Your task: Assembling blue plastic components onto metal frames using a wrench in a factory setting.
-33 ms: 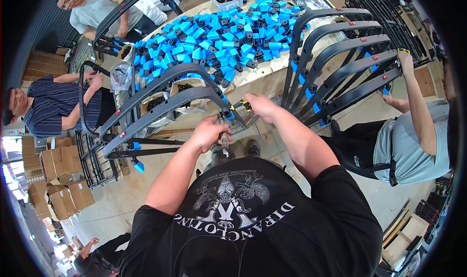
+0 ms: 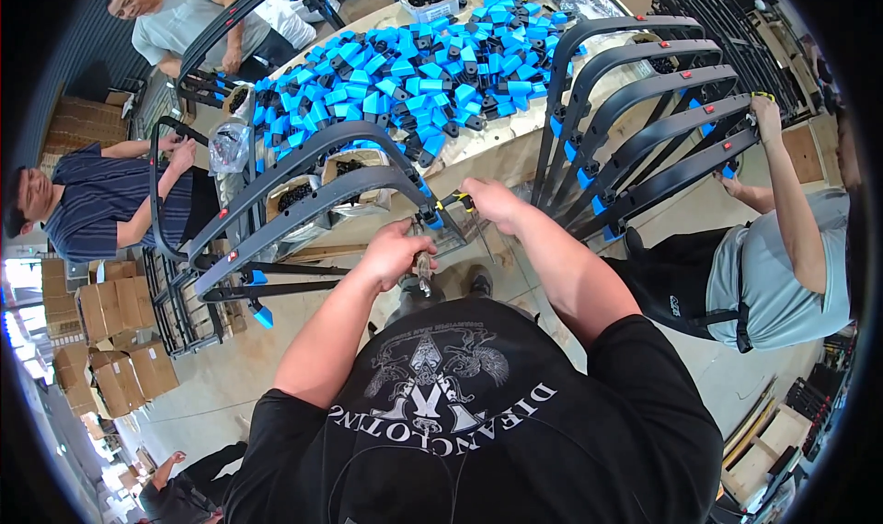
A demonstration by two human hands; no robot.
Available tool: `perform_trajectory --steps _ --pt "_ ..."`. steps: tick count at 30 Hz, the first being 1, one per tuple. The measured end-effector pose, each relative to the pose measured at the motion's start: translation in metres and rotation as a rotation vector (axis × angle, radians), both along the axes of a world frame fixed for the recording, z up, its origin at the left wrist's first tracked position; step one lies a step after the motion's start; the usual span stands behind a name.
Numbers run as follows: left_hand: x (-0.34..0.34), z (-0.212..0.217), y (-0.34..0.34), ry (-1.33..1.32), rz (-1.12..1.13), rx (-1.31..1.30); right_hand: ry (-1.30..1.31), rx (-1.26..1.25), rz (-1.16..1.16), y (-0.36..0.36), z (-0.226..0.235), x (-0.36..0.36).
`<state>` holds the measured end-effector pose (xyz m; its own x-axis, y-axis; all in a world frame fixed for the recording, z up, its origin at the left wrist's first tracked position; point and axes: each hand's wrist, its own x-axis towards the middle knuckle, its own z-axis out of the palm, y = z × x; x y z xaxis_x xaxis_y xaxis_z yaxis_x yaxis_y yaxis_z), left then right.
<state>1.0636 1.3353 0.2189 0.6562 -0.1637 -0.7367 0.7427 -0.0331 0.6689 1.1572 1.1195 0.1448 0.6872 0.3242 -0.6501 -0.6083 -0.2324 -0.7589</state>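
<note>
My right hand (image 2: 492, 204) is closed round a yellow-and-black hand tool (image 2: 464, 200), whose front end points at the lower end of a black curved frame (image 2: 368, 182). Beside that same end is my left hand (image 2: 397, 251), fingers curled in. A shiny, narrow piece (image 2: 423, 274) sticks out below its fingers; its kind is unclear. A blue block (image 2: 436, 219) sits on the frame's end between my hands. The fingertips of both hands are partly hidden.
Blue and black blocks (image 2: 405, 74) lie heaped on the table (image 2: 487, 142). Several black curved frames (image 2: 644, 92) stand at the right, where a person in grey (image 2: 782, 257) grips one. Two co-workers stand at the left. Cardboard boxes (image 2: 120, 308) are stacked lower left.
</note>
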Motion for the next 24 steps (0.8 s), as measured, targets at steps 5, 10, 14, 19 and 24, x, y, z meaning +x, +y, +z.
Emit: perform_trajectory --steps 5,10,14,19,24 --pt "-0.001 0.001 0.008 -0.009 0.083 -0.088 0.071 0.188 -0.211 0.014 -0.004 -0.011" --pt "0.004 -0.002 0.002 -0.009 0.108 -0.202 -0.276 0.115 -0.156 0.001 -0.04 -0.01" --pt "-0.023 -0.06 -0.007 -0.345 -0.16 0.27 -0.094 -0.011 0.004 0.002 -0.005 -0.005" --pt "-0.013 -0.077 -0.025 -0.554 -0.332 0.955 0.103 -0.119 0.059 0.004 0.013 -0.002" --pt "0.016 -0.032 -0.003 0.199 0.269 -0.517 -0.255 0.071 -0.036 -0.007 -0.043 -0.002"
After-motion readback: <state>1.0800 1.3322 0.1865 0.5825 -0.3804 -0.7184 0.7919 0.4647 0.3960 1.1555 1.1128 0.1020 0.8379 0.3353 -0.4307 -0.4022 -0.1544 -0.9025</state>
